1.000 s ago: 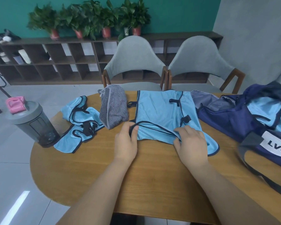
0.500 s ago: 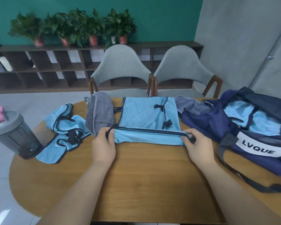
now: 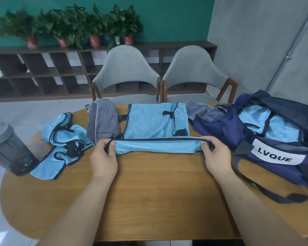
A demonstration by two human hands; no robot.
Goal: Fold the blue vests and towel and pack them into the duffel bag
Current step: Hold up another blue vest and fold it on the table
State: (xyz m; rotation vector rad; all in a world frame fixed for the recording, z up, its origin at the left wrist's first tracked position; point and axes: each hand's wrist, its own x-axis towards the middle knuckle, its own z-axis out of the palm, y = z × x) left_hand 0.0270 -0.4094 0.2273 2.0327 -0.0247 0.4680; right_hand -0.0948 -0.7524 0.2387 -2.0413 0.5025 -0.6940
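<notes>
Mid-fold at frame centre: my left hand and right hand each pinch a near corner of the vest. It lies on the table, its taut hem running left to right and its body pointing up-frame. Next, I judge, both corners must travel forward evenly.

My left hand and right hand were bare, the thumbnails cut short and plain. My left forearm and right forearm were bare as well, uncovered from the wrists down to the lower edge of the view, broadening toward the elbows.
</notes>
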